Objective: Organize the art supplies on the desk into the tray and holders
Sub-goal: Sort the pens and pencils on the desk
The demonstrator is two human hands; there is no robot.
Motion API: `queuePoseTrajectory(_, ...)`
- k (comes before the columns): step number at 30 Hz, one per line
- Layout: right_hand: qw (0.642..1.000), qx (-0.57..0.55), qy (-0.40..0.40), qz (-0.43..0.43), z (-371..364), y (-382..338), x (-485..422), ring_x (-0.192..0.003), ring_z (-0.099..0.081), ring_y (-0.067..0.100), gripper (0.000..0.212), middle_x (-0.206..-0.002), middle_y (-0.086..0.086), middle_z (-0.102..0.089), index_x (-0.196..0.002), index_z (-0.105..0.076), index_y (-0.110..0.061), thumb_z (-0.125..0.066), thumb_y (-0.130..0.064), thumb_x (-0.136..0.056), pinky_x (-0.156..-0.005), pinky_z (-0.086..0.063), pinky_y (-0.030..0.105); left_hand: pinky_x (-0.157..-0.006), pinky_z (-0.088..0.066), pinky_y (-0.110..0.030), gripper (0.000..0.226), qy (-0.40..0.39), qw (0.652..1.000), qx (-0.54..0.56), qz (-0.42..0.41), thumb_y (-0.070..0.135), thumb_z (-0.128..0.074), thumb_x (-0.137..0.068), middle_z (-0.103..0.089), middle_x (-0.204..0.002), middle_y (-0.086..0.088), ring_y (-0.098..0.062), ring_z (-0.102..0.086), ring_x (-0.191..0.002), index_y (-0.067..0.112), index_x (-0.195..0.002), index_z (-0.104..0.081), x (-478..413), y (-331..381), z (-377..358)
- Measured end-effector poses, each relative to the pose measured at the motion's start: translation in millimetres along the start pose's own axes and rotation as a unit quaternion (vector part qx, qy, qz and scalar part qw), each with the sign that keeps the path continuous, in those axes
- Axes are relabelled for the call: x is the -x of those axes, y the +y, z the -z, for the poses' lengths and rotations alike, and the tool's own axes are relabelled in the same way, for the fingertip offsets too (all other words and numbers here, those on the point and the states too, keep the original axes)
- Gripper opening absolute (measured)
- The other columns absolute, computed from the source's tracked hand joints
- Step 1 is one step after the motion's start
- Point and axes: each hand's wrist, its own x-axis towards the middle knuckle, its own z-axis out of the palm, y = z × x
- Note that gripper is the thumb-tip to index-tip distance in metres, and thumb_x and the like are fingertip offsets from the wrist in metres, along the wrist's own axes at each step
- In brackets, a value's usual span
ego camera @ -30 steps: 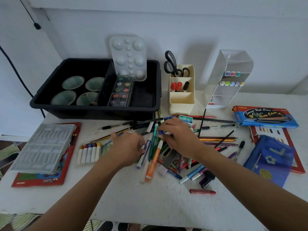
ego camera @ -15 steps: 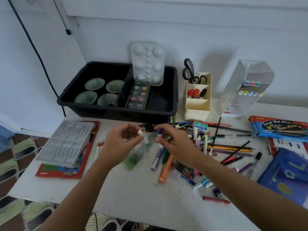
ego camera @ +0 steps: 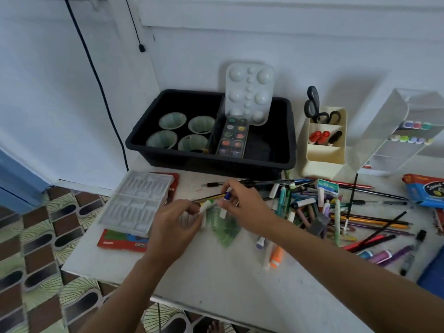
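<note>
My left hand (ego camera: 175, 222) and my right hand (ego camera: 245, 207) both pinch a clear pack of small markers (ego camera: 222, 227), held just above the white desk (ego camera: 216, 272); the pack is blurred, with white and green showing. A messy pile of pens, pencils and markers (ego camera: 312, 210) lies to the right of my right hand. Behind stands the black tray (ego camera: 211, 162) with several green cups, a paint set (ego camera: 233, 135) and a white palette (ego camera: 249, 92). A cream holder (ego camera: 322, 159) carries scissors and markers. A clear tilted holder (ego camera: 384, 131) carries coloured markers.
A clear plastic insert (ego camera: 137, 203) rests on a red book (ego camera: 120, 243) at the desk's left edge. A blue paint box (ego camera: 425, 191) and a blue pouch (ego camera: 432, 272) lie at the far right. A black cable (ego camera: 96, 75) runs down the wall.
Both hands left the pen pile and lifted the marker pack off the desk. They then carried it left, toward the plastic insert. The view swung left and down.
</note>
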Motion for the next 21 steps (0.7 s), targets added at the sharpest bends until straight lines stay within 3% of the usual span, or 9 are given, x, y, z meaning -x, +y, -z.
queuePoseTrajectory(5,1.0,0.018,0.005,-0.022,-13.0,-0.3,-8.8,-0.069,-0.058,0.016,0.027,-0.083,0.005,-0.063,-0.1,-0.051,-0.02,-0.074,-0.031,-0.09,-0.061,-0.046,0.024,-0.081,-0.04,-0.045,0.021,0.001,0.998,-0.067,-0.022,0.043,-0.061,-0.084,-0.063,-0.084,0.013,-0.008,-0.056,-0.085,0.024,-0.08,-0.068,4.9,-7.4,-12.0)
queuePoseTrajectory(9,0.999,0.041,0.003,-0.014,-15.5,2.0,-13.6,-0.069,-0.057,0.017,0.033,-0.084,0.006,-0.062,-0.098,-0.054,-0.017,-0.079,-0.033,-0.084,-0.06,-0.045,0.021,-0.075,-0.024,-0.037,0.023,0.019,0.996,-0.077,-0.033,0.048,-0.064,-0.081,-0.062,-0.082,0.018,-0.007,-0.05,-0.087,0.026,-0.076,-0.069,5.3,-10.9,-11.9)
queuePoseTrajectory(13,0.995,0.089,0.02,0.027,-16.5,2.5,-15.1,-0.08,-0.06,0.019,0.034,-0.091,0.004,-0.064,-0.101,-0.066,-0.011,-0.081,-0.034,-0.08,-0.071,-0.051,0.026,-0.077,-0.036,-0.046,0.023,-0.005,0.998,-0.046,-0.038,0.048,-0.064,-0.084,-0.058,-0.086,0.024,-0.008,-0.051,-0.089,0.028,-0.077,-0.072,4.8,-16.7,-11.9)
queuePoseTrajectory(14,0.994,0.101,0.026,0.038,-16.7,3.2,-14.9,-0.081,-0.059,0.017,0.034,-0.095,0.004,-0.064,-0.105,-0.069,-0.011,-0.08,-0.034,-0.081,-0.072,-0.05,0.022,-0.078,-0.036,-0.046,0.023,-0.01,0.998,-0.041,-0.039,0.048,-0.064,-0.084,-0.057,-0.086,0.024,-0.008,-0.051,-0.089,0.027,-0.078,-0.072,4.7,-17.2,-12.0)
queuePoseTrajectory(17,0.991,0.116,0.042,0.056,-17.5,5.1,-12.2,-0.087,-0.056,0.011,0.034,-0.103,-0.002,-0.059,-0.114,-0.072,-0.012,-0.075,-0.031,-0.087,-0.077,-0.039,0.007,-0.086,-0.032,-0.038,0.022,-0.029,0.998,-0.02,-0.044,0.046,-0.063,-0.084,-0.061,-0.092,0.018,-0.008,-0.051,-0.094,0.027,-0.087,-0.073,2.4,-17.7,-11.8)
queuePoseTrajectory(19,0.99,0.118,0.041,0.062,-18.3,6.0,-9.7,-0.091,-0.054,0.01,0.029,-0.103,-0.002,-0.06,-0.116,-0.072,-0.011,-0.073,-0.024,-0.09,-0.084,-0.042,0.014,-0.091,-0.025,-0.025,0.026,-0.04,0.998,-0.021,-0.051,0.046,-0.061,-0.084,-0.062,-0.096,0.014,-0.009,-0.051,-0.096,0.027,-0.096,-0.074,0.3,-17.8,-12.1)
queuePoseTrajectory(21,0.99,0.121,0.04,0.058,-17.7,5.1,-7.5,-0.096,-0.055,0.009,0.03,-0.108,-0.001,-0.066,-0.12,-0.07,-0.012,-0.072,-0.02,-0.091,-0.088,-0.04,0.012,-0.089,-0.031,-0.033,0.031,-0.053,0.997,-0.032,-0.053,0.047,-0.058,-0.085,-0.064,-0.096,0.015,-0.011,-0.052,-0.095,0.027,-0.1,-0.077,-3.7,-17.1,-11.5)
